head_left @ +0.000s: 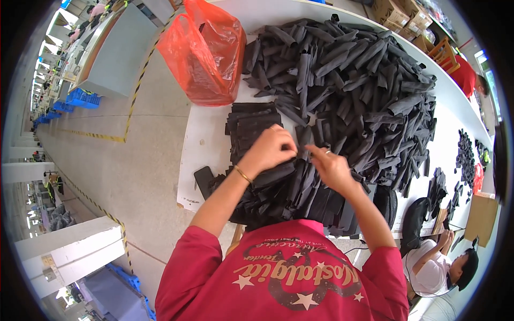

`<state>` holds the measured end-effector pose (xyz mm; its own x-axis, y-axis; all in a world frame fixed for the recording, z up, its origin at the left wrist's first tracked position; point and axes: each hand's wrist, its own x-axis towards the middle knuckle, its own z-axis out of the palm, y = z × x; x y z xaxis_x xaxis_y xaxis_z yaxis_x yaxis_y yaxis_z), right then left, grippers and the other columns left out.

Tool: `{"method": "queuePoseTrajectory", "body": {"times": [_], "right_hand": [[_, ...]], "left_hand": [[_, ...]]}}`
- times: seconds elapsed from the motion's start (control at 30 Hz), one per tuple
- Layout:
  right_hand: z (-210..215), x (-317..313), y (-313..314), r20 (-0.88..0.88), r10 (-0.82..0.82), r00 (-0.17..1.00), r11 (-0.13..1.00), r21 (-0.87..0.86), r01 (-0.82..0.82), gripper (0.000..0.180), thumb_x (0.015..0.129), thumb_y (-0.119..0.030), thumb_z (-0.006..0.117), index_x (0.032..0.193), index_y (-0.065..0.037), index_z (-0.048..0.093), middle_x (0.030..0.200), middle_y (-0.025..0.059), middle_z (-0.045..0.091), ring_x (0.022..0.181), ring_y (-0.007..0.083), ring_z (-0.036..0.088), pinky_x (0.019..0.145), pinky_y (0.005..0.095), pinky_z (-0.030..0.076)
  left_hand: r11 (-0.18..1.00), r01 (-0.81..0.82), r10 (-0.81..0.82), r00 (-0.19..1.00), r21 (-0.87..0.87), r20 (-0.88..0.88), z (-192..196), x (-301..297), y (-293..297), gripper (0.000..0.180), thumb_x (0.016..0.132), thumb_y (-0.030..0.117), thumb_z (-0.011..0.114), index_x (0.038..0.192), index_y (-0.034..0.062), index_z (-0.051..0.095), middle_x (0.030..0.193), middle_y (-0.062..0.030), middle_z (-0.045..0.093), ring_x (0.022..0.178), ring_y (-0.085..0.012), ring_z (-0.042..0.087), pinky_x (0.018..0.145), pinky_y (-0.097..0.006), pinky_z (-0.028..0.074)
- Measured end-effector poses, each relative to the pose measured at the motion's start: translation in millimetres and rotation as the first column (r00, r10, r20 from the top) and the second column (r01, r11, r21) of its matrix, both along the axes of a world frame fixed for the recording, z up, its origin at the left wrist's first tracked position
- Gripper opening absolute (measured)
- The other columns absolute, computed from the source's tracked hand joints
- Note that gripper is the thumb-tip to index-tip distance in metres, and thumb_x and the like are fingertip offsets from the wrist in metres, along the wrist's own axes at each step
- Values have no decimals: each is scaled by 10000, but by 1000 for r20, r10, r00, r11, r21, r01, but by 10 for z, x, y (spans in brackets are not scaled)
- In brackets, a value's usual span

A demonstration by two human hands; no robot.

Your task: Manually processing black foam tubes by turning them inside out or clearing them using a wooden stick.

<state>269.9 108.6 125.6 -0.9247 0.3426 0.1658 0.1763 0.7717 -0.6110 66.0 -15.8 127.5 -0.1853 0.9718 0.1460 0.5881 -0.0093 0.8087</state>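
Observation:
My left hand [274, 147] is closed above a neat stack of flat black fabric pieces [251, 115]. Whatever its fingers pinch is hidden. Just to the right, my right hand [333, 167], with a ring on one finger, is closed too, its index finger and thumb at a narrow black fabric piece [304, 135] between the two hands. Beyond them lies a large heap of loose black fabric tubes [348, 75]. More black pieces [300, 187] are bunched between my forearms, close to my body.
A red plastic bag [206, 59] stands at the table's far left. A dark phone-like slab [203, 181] lies by the left edge of the white table [195, 139]. At the right, a seated person in white [433, 267] works near smaller black heaps [466, 155].

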Motion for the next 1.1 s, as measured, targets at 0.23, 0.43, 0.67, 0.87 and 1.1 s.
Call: {"method": "queuePoseTrajectory", "body": {"times": [0.23, 0.43, 0.67, 0.87, 1.1], "right_hand": [[-297, -105, -563, 64, -113, 991, 633, -764, 122, 212, 924, -53, 561, 1113, 35, 603, 739, 88, 585, 697, 134, 551, 644, 279, 451], [-331, -439, -1006, -126, -395, 910, 823, -490, 289, 112, 899, -25, 563, 996, 30, 578, 802, 238, 604, 726, 423, 592, 637, 428, 467], [-472, -129, -1265, 83, -340, 937, 833, -437, 341, 98, 920, -73, 568, 897, 22, 578, 761, 257, 595, 737, 444, 602, 613, 455, 465], [-439, 820, -1350, 203, -82, 976, 812, -553, 184, 99, 899, -101, 609, 887, -4, 591, 735, 231, 612, 666, 381, 638, 580, 416, 484], [209, 230, -1023, 62, -343, 937, 735, -603, 309, 228, 813, -66, 734, 1004, -28, 615, 757, 93, 571, 569, 266, 533, 550, 317, 455]], "left_hand": [[794, -605, 174, 306, 50, 936, -351, 156, -414, 486, 876, 174, 697, 1272, 12, 468, 1205, -106, 524, 1096, -264, 564, 945, -427, 500], [751, -611, 114, -254, -251, 961, -432, 655, -211, 256, 938, 236, 635, 1023, -5, 637, 776, -81, 648, 798, -247, 660, 794, -362, 531], [557, -716, 322, -280, -421, 904, -265, 347, -143, 274, 883, 267, 709, 922, 2, 654, 667, -51, 606, 495, -148, 561, 452, -276, 460], [478, -835, 348, -104, -272, 932, -258, -205, -346, 304, 937, 314, 625, 955, 12, 605, 533, 42, 415, 393, -45, 335, 355, -215, 199], [455, -824, 188, -282, -338, 941, -160, -291, -80, 282, 985, 319, 550, 863, 66, 570, 585, 33, 444, 432, -60, 343, 398, -212, 258]]}}
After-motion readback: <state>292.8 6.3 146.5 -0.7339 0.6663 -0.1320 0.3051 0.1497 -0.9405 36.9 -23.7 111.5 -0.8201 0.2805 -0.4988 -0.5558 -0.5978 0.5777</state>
